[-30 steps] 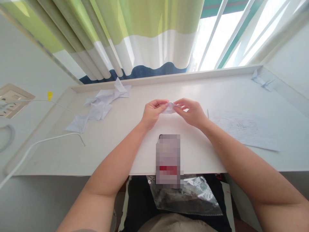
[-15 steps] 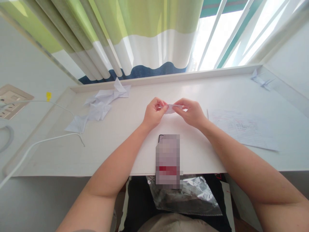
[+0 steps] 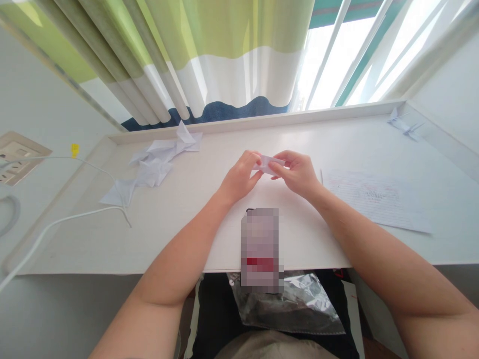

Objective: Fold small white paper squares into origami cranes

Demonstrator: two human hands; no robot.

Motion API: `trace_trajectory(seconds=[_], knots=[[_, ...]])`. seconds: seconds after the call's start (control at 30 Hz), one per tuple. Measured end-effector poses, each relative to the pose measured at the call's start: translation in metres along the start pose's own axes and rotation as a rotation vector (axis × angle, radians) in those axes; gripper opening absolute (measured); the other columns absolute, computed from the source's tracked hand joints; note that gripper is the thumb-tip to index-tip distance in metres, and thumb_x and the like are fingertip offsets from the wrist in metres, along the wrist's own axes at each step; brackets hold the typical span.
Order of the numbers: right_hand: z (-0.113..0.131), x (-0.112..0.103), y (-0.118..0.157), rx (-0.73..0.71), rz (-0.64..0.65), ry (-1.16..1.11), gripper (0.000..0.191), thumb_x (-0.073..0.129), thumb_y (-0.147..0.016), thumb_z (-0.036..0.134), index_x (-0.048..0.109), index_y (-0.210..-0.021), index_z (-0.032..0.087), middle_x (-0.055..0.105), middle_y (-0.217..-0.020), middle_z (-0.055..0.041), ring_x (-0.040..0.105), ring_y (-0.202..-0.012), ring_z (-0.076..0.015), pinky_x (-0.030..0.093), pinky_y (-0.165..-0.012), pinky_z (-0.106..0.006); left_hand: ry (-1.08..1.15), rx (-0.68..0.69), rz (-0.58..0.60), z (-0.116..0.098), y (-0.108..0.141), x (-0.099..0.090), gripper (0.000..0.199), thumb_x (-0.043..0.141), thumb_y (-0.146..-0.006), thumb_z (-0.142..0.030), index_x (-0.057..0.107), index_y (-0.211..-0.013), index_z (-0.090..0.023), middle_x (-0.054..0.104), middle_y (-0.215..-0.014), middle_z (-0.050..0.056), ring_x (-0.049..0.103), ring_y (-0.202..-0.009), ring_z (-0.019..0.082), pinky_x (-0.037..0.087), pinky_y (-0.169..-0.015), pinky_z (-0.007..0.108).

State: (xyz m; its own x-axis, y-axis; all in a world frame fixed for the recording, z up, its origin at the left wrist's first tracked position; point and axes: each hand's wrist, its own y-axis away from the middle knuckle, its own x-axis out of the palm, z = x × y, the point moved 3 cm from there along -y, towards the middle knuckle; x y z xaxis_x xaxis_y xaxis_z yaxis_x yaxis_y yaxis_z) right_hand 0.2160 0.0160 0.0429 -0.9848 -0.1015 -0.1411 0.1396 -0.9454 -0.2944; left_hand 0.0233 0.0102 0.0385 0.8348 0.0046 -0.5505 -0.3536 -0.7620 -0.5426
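A small folded piece of white paper (image 3: 266, 163) is held above the desk between my two hands. My left hand (image 3: 241, 174) grips its left end, the index finger bent on the face and the thumb below. At the other end my right hand (image 3: 297, 172) pinches the paper, thumb on the near face and fingers behind it. The fingers partly cover the paper, so its full shape is hidden. Nearer to me, below the hands, a phone (image 3: 260, 239) with a blurred-out screen lies at the desk's front edge.
Several folded white paper pieces (image 3: 155, 169) lie at the left, near a white cable (image 3: 86, 212). Small folded papers (image 3: 404, 127) sit in the far right corner. A written sheet (image 3: 374, 199) lies right of my arm. Clear plastic (image 3: 292, 309) covers my lap below the desk (image 3: 355, 144).
The paper has tilted so that more of its face shows. My left fingers have shifted over its top, and the left thumb has moved below it. Both hands stay in about the same place.
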Motion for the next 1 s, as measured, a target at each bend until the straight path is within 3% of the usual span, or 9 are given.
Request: trace_trajectory(seconds=[0.2,0.43,0.57,0.7,0.77,0.9,1.0], knots=[[-0.001,0.0,0.0,0.008,0.018,-0.028,0.039,0.085,-0.083,0.058,0.068,-0.087,0.024,0.073,-0.084,-0.0025,0.073,-0.084,-0.021,0.069,-0.062,-0.037,0.053,0.017,-0.005,-0.002,0.0,0.001,0.022,0.073,-0.094,-0.023,0.058,-0.109,-0.026,0.065,-0.135,0.013,0.066,-0.118,0.027,0.054,-0.098,0.041],[-0.005,0.0,-0.001,-0.022,0.025,0.02,0.036,0.082,-0.086,0.058,0.07,-0.091,0.024,0.073,-0.086,-0.0019,0.071,-0.084,-0.0203,0.065,-0.074,-0.041,0.194,-0.059,-0.055,-0.004,0.001,0.003,0.011,0.066,-0.099,-0.025,0.058,-0.107,-0.025,0.068,-0.135,0.011,0.068,-0.125,0.026,0.056,-0.104,0.042],[-0.003,-0.001,-0.001,-0.061,-0.008,0.065,0.035,0.084,-0.085,0.056,0.069,-0.09,0.025,0.076,-0.093,-0.0022,0.073,-0.093,-0.0231,0.064,-0.094,-0.05,0.316,-0.137,-0.107,-0.007,0.003,0.006,0.009,0.067,-0.099,-0.026,0.06,-0.104,-0.025,0.071,-0.134,0.01,0.069,-0.126,0.025,0.057,-0.105,0.043],[-0.002,-0.002,-0.002,-0.103,-0.04,0.062,0.035,0.087,-0.083,0.054,0.067,-0.088,0.026,0.079,-0.115,-0.0045,0.074,-0.116,-0.0268,0.054,-0.115,-0.059,0.436,-0.218,-0.123,-0.004,0.004,0.012,0.01,0.069,-0.098,-0.029,0.061,-0.102,-0.025,0.074,-0.13,0.008,0.073,-0.118,0.024,0.057,-0.101,0.041],[-0.003,-0.002,-0.002,-0.098,-0.025,0.039,0.034,0.086,-0.084,0.054,0.068,-0.088,0.026,0.08,-0.116,-0.0054,0.075,-0.116,-0.0267,0.054,-0.115,-0.059,0.465,-0.232,-0.125,-0.002,0.004,0.014,0.012,0.072,-0.097,-0.03,0.062,-0.101,-0.025,0.075,-0.129,0.008,0.074,-0.113,0.023,0.058,-0.097,0.039],[-0.006,0.0,-0.002,-0.057,0.017,0.077,0.035,0.085,-0.085,0.058,0.074,-0.092,0.026,0.081,-0.097,-0.0034,0.077,-0.096,-0.0243,0.059,-0.107,-0.058,0.489,-0.26,-0.155,0.0,0.004,0.015,0.015,0.077,-0.094,-0.03,0.064,-0.099,-0.024,0.075,-0.128,0.008,0.074,-0.113,0.023,0.058,-0.097,0.039],[-0.008,0.0,-0.002,-0.048,0.023,0.061,0.036,0.086,-0.083,0.059,0.074,-0.09,0.026,0.082,-0.101,-0.0038,0.077,-0.102,-0.0253,0.058,-0.109,-0.06,0.537,-0.273,-0.189,-0.001,0.003,0.015,0.019,0.081,-0.092,-0.032,0.065,-0.097,-0.023,0.076,-0.125,0.009,0.075,-0.117,0.024,0.058,-0.104,0.042]])
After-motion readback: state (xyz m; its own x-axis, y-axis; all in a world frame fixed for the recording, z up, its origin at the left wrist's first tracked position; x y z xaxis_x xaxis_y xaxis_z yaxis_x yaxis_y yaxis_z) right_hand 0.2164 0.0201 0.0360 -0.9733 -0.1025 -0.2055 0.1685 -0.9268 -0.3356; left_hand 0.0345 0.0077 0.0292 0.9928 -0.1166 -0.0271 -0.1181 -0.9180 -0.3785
